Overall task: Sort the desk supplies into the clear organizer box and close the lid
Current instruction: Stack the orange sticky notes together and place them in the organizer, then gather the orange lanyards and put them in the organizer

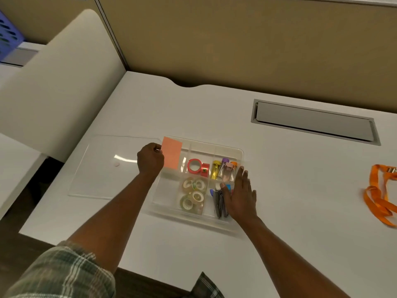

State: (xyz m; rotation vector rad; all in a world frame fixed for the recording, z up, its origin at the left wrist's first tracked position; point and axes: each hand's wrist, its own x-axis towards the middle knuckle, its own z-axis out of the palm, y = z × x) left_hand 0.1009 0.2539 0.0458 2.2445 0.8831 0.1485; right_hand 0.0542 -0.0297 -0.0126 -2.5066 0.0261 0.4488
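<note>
The clear organizer box [239, 152] sits open on the white desk. My left hand [150, 158] pinches an orange pad of sticky notes [171, 152] above the box's back left compartment. My right hand [241, 195] lies flat, fingers spread, on the box's right edge, over the front right compartment that holds pens [218, 200]. Red tape rolls [196, 166] fill the back middle compartment, small coloured bottles [223, 171] the back right, clear tape rolls [193, 197] the front middle. The clear lid [103, 166] lies flat to the left of the box.
An orange lanyard [379, 197] lies at the desk's right edge. A grey cable hatch [313, 121] is set into the desk behind the box. A beige partition [236, 39] stands along the back, and a white divider [60, 78] on the left.
</note>
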